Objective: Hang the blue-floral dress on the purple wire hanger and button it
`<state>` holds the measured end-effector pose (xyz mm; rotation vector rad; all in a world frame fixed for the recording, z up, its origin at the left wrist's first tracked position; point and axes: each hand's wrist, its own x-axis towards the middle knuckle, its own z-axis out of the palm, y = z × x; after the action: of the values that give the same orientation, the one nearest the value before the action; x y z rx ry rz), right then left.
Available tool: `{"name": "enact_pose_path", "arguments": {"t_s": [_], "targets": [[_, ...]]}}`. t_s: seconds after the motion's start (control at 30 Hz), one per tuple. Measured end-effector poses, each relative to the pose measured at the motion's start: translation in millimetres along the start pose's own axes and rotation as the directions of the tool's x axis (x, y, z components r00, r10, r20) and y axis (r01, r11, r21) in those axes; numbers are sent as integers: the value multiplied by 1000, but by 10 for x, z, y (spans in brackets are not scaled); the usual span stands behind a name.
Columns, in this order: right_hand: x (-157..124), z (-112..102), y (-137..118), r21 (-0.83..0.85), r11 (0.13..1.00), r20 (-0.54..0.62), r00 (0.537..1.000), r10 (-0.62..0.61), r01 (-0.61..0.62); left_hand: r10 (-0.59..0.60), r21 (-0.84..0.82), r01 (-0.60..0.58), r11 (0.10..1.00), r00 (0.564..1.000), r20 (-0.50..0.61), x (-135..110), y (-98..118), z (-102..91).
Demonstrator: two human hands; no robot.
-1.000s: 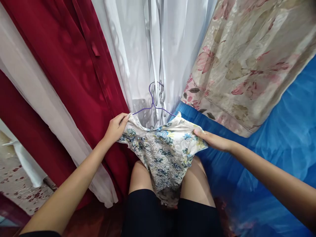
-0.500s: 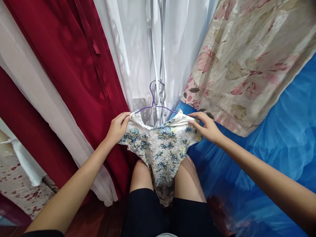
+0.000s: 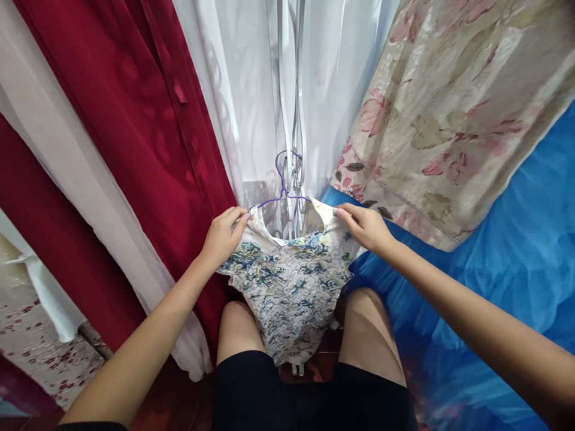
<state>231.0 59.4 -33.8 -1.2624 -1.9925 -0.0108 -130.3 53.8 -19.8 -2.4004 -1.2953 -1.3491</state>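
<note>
A white short-sleeved garment with a blue and yellow floral print [image 3: 291, 293] hangs between my knees on a thin purple hanger [image 3: 284, 185]. At its left shoulder, my left hand [image 3: 224, 236] pinches the cloth near the neckline. My right hand [image 3: 366, 226] grips the opposite shoulder between thumb and fingers. The hanger's hook stands up in front of white ribbons [image 3: 296, 114]; whether it hangs on anything is unclear. Most of the hanger's arms are covered by the shoulders. Small pale clips [image 3: 297, 369] show below the lower hem.
Dark red fabric [image 3: 112, 108] and a pale strip hang on the left, white fabric [image 3: 242, 78] behind. To the right are a beige floral garment [image 3: 449, 131] and blue tulle [image 3: 498, 299]. My bare knees and dark shorts [image 3: 247, 389] flank the garment above a reddish floor.
Both hands have come slightly closer together. My knees have spread apart, and the garment's lower part hangs wider and flatter between them. The hanger has shifted slightly right.
</note>
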Motion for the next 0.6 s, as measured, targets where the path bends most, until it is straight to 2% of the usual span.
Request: {"name": "enact_pose_path", "arguments": {"t_s": [0.13, 0.23, 0.33, 0.43, 0.53, 0.6], "targets": [[-195, -60, 336, 149, 986, -44, 996, 81, -73, -42, 33, 44, 999, 998, -39, -6, -4, 44], [-198, -116, 316, 314, 946, -120, 985, 122, -79, -56, 32, 58, 998, 996, -68, 8, 37, 39], [-48, -180, 135, 399, 915, -213, 966, 150, -54, -88, -29, 85, 996, 990, -107, 35, 75, -26], [144, -203, -104, 454, 890, -256, 950, 179, -45, -141, -95, 130, 987, 983, -119, 47, 62, -132], [188, -175, -424, 506, 862, -246, 951, 188, -40, -184, -62, 177, 982, 972, -144, -4, -47, -215], [72, -161, -703, 544, 839, -178, 973, 148, -28, -207, -29, 205, 978, 961, -183, -86, -162, -224]]}}
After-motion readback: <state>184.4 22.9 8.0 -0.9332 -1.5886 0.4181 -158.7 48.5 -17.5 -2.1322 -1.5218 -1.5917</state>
